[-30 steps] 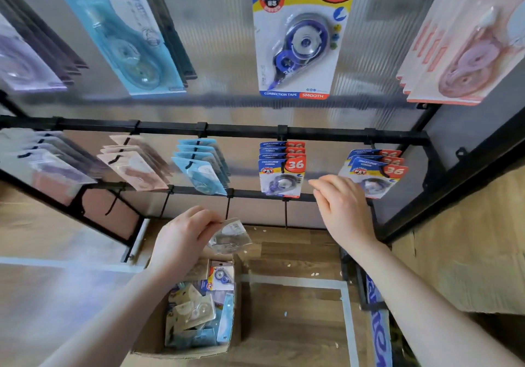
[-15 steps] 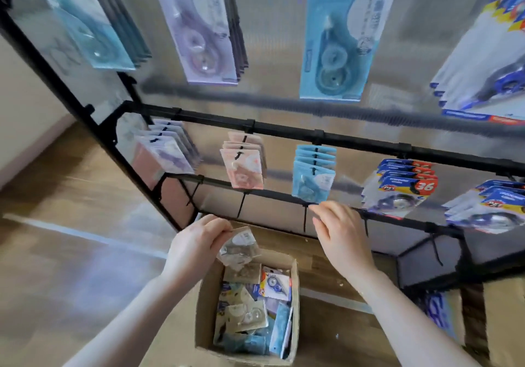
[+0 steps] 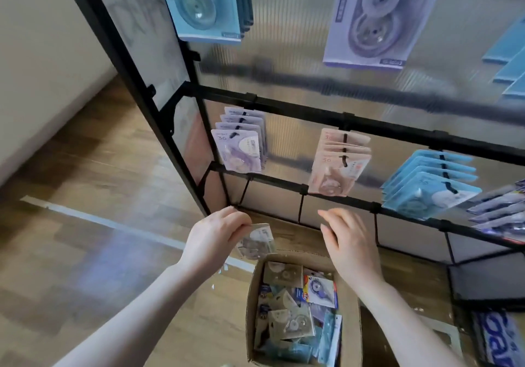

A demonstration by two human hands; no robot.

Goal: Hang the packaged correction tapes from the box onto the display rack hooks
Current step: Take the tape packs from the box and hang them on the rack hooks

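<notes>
My left hand [image 3: 216, 238] pinches a beige packaged correction tape [image 3: 255, 243] just above the cardboard box [image 3: 251, 309] on the floor, which holds several mixed packs. My right hand [image 3: 348, 241] hovers open over the box, fingers pointing at the lowest black rail [image 3: 335, 197] of the display rack. On that rack's middle row hang purple packs [image 3: 238, 146], pink packs [image 3: 338, 164] and blue packs [image 3: 429, 187]. Bare hooks stick out under the lowest rail.
Large blue packs [image 3: 204, 5] and purple packs [image 3: 372, 22] hang on the top row. The rack's black side frame [image 3: 133, 82] slants down on the left. Wooden floor with a pale tape line [image 3: 93, 221] lies left; a dark tray [image 3: 488, 284] sits at lower right.
My view has swung left along the rack, from the blue-and-red packs to the purple, pink and blue ones. Both hands travelled with it; the left one keeps its pack.
</notes>
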